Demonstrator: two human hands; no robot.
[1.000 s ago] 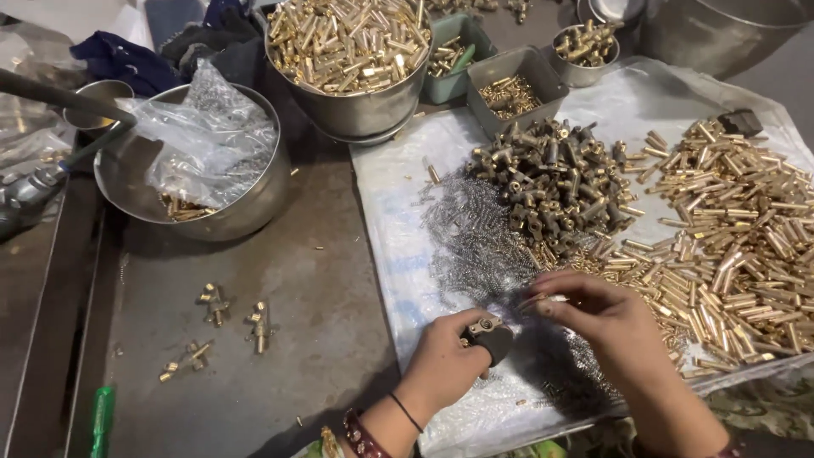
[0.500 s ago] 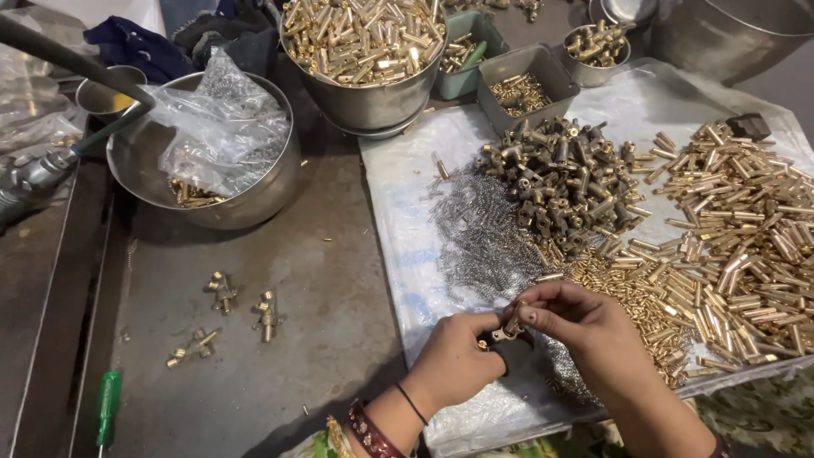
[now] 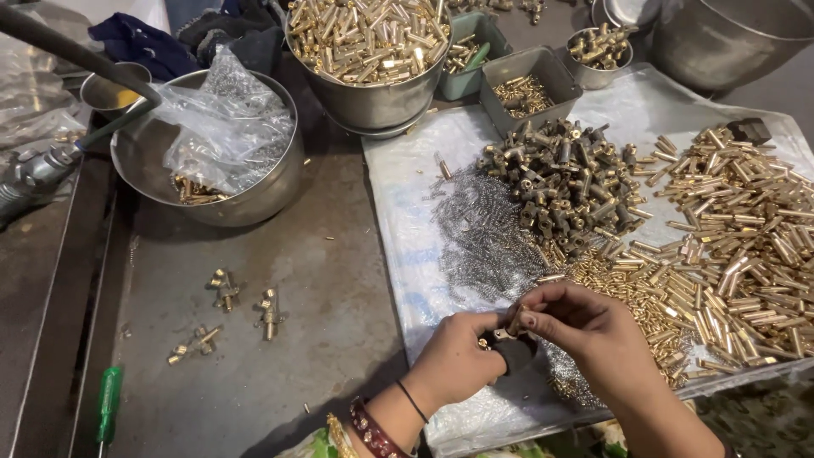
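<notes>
**Closely worked: two hands on one small brass part**

Right now the fingertips of the right hand [image 3: 585, 335] are pinched almost shut around a small brass piece [image 3: 514, 321], thumb below and forefinger curled over it. The left hand [image 3: 454, 365] meets it from nine o'clock, fingers folded tight around a dark knob-like part [image 3: 514, 352] that sits just under the brass piece; the two parts touch. Both hands hover low over the near edge of a clear plastic sheet [image 3: 407, 212].

At twelve o'clock from the fingers lies a heap of thin steel springs [image 3: 483, 237], and beyond it, towards one o'clock, a pile of dark valve bodies [image 3: 564, 182]. At three o'clock spreads a wide drift of brass tubes [image 3: 738, 246]. At nine o'clock, well apart on the bare metal table [image 3: 280, 382], lie a few finished brass fittings [image 3: 225, 290]. A green screwdriver [image 3: 108, 404] rests at eight o'clock. Farther off at eleven o'clock stands a steel bowl [image 3: 271, 191] holding a crumpled plastic bag [image 3: 222, 131], with a steel pot of brass parts [image 3: 373, 85] at twelve.
</notes>
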